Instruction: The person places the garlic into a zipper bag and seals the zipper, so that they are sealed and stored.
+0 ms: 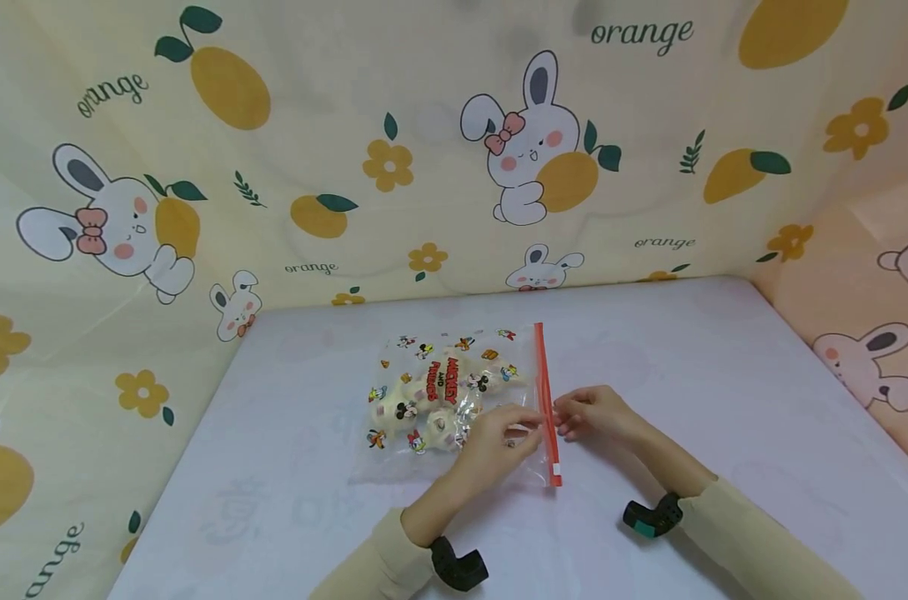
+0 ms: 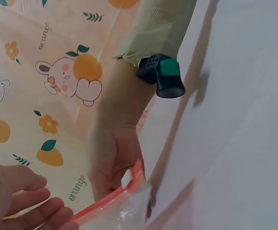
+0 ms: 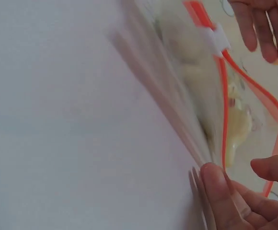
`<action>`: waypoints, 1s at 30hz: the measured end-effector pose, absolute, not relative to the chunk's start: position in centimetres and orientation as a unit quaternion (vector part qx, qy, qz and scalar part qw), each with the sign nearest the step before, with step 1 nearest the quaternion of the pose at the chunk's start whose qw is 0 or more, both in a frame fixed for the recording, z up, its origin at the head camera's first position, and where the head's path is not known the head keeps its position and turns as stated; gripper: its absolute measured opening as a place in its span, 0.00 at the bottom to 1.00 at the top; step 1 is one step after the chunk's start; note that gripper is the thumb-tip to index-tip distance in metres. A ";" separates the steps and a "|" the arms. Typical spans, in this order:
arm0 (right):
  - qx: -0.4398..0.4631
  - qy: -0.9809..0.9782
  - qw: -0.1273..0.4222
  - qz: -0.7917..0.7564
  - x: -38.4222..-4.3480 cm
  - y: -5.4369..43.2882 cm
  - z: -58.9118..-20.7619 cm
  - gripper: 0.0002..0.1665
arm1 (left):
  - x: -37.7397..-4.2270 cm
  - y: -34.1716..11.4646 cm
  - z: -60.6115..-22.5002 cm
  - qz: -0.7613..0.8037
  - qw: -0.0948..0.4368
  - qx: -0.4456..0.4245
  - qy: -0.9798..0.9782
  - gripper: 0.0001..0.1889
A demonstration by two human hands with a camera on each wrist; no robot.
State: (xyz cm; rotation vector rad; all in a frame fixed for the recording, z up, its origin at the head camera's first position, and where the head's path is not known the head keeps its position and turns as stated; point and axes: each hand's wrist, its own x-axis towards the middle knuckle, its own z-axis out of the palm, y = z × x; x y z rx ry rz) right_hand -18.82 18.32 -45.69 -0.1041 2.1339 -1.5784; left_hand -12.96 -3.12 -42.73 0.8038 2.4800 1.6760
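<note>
A clear zip bag [image 1: 454, 375] printed with cartoon characters and red lettering lies in the middle of the table. Pale cream-coloured pieces [image 3: 239, 124] show through its plastic. Along its right side runs a red zip strip [image 1: 544, 367]; in the right wrist view its two edges stand apart beyond a white slider [image 3: 215, 40]. My right hand [image 1: 602, 412] pinches the bag's edge by the strip, the thumb [image 3: 215, 187] pressed on the plastic. Reaching over the bag, my left hand [image 1: 494, 440] has its fingers loosely extended close to the strip, as the left wrist view shows.
The table [image 1: 288, 467] has a white cover. Behind it and at both sides hangs a cream cloth [image 1: 438, 150] printed with rabbits, oranges and flowers. A black wrist device [image 1: 459, 567] sits on my left wrist, another [image 1: 652, 517] on my right.
</note>
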 end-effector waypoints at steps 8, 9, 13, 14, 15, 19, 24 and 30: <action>-0.095 0.772 0.278 -0.563 -16.8 18.9 -45.5 0.22 | -10.8 -3.8 -44.4 0.567 0.118 0.246 0.777 0.12; -0.101 0.770 0.282 -0.564 -16.5 19.0 -45.4 0.22 | -10.6 -3.8 -44.6 0.568 0.129 0.246 0.774 0.11; -0.119 0.760 0.294 -0.568 -15.7 19.3 -45.3 0.23 | -9.5 -3.9 -45.7 0.582 0.179 0.237 0.757 0.11; -0.123 0.759 0.297 -0.567 -15.5 19.4 -45.2 0.23 | -9.3 -4.0 -45.9 0.587 0.191 0.236 0.751 0.12; -0.122 0.757 0.301 -0.567 -15.3 19.4 -45.2 0.24 | -9.0 -4.0 -46.0 0.594 0.205 0.229 0.744 0.12; -0.132 0.746 0.318 -0.571 -14.8 19.7 -45.3 0.24 | -8.4 -4.3 -46.4 0.613 0.243 0.203 0.724 0.14; -0.164 0.730 0.339 -0.570 -14.2 19.9 -45.8 0.23 | -7.8 -4.3 -46.5 0.662 0.320 0.154 0.661 0.16; -0.175 0.718 0.351 -0.575 -13.8 19.4 -45.8 0.23 | -7.5 -3.5 -47.1 0.721 0.357 0.064 0.590 0.17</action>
